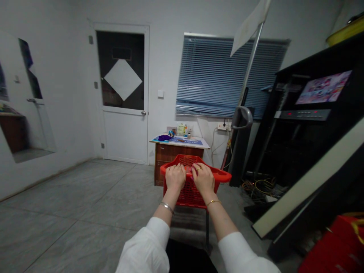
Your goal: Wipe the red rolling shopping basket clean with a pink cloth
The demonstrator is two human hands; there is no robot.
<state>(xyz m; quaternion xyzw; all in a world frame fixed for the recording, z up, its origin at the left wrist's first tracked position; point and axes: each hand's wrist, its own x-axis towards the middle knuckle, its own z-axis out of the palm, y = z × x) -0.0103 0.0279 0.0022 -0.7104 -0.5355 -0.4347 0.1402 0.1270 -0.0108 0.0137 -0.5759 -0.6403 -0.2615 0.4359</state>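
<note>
A red plastic shopping cart (191, 195) with a mesh basket stands right in front of me. My left hand (175, 177) is wrapped over its red handle, left of the middle. Close beside it, my right hand (203, 178) grips the same handle, with a ring on one finger. The handle's right end (224, 176) sticks out past my right hand. My forearms hide part of the basket and frame below.
Beyond the cart, a brown wooden cabinet (165, 152) carries a purple cloth (164, 138) and small packages. A white door (125, 136) is at the back left. On the right stand a black rack (301, 140), loose cables (264, 186) and red bags (335, 242).
</note>
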